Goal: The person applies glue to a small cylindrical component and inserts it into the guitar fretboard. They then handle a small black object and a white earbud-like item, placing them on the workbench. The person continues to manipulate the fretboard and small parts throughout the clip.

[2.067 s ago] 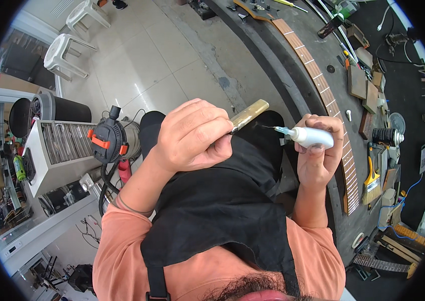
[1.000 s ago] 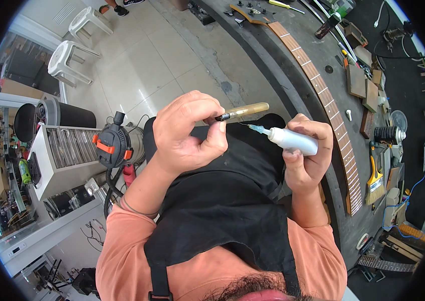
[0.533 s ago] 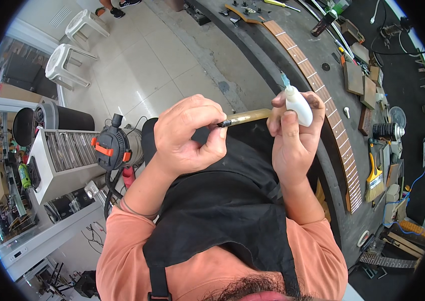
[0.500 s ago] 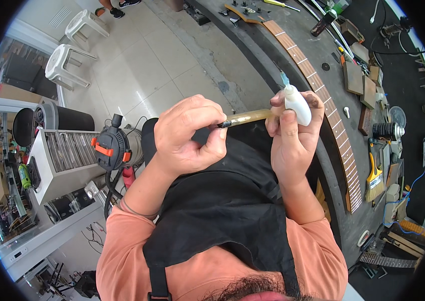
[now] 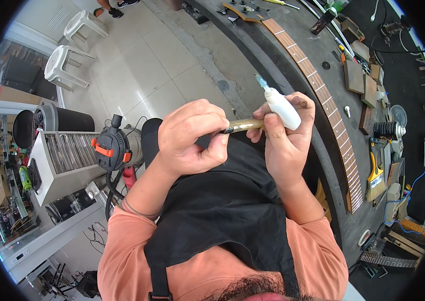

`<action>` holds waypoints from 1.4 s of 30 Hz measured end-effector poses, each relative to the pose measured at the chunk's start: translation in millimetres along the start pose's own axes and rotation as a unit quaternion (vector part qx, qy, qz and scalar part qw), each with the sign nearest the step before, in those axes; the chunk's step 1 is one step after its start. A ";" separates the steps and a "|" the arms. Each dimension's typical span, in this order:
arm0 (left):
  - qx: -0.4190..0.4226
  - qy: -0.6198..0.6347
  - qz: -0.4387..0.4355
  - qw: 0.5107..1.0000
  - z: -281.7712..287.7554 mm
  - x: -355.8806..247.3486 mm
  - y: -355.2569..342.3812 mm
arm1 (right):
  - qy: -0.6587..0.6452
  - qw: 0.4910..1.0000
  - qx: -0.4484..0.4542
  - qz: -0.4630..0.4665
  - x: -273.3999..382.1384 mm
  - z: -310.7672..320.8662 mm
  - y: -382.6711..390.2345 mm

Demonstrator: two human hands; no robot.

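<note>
My left hand (image 5: 190,135) pinches the dark end of a narrow, shiny tan strip (image 5: 246,125) between thumb and forefinger. From the other side, my right hand (image 5: 289,143) closes around a small white squeeze bottle (image 5: 285,110). The bottle leans to the left, its thin bluish nozzle (image 5: 260,80) pointing up and away from the strip. The strip's right end runs to the right hand's fingers, below the bottle; they cover that end. Both hands are held above a black apron (image 5: 222,185). Dark stains mark the right fingertips.
On the dark workbench (image 5: 340,185) to the right lies a guitar neck (image 5: 318,83) with a fretted fingerboard. Beyond it are a yellow-handled brush (image 5: 374,175), a spray can (image 5: 389,131) and wooden blocks (image 5: 354,78). An orange-and-black vacuum (image 5: 114,148) and white stools (image 5: 64,65) stand left.
My right hand has moved left toward the left hand, and the bottle tilts further left. Less of the strip shows between the hands. The left hand has barely shifted.
</note>
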State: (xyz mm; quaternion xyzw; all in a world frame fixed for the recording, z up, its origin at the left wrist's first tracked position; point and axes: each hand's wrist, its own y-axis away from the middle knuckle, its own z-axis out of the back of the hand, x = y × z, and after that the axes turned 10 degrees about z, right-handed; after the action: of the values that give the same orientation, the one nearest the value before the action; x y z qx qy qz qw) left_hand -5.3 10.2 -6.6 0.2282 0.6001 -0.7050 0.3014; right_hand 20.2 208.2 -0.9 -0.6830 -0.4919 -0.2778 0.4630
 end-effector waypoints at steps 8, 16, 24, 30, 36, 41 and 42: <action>-0.009 0.013 -0.008 1.000 -1.2 1.6 -2.3 | -0.021 1.000 0.003 0.021 -6.9 3.8 4.3; -0.007 0.002 0.020 1.000 1.6 -4.8 -5.1 | -0.130 0.991 -0.007 -0.014 -13.9 6.0 8.3; -0.017 0.089 0.106 0.990 -1.1 -3.3 -3.5 | -0.133 0.991 -0.008 0.008 -16.5 7.4 7.6; -0.012 0.141 0.171 0.975 -2.7 -10.2 -4.0 | -0.155 0.988 -0.005 -0.010 -15.5 10.9 6.4; -0.019 0.202 0.211 0.956 -4.8 -13.3 -1.9 | -0.187 0.982 0.007 -0.010 -17.1 14.5 8.5; -0.027 0.230 0.221 0.947 -5.0 -13.9 0.5 | -0.178 0.983 0.034 0.009 -17.9 15.9 8.7; -0.020 0.217 0.212 0.953 -4.1 -13.7 0.8 | -0.178 0.983 0.040 0.012 -18.2 16.5 8.5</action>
State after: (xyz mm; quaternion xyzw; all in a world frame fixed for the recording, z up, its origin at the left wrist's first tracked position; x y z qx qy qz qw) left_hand 4.8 16.2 1.5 0.4911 0.6032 -0.5462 0.3110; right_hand 20.3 214.9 -26.1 -0.7085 -0.5688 -0.1256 0.3984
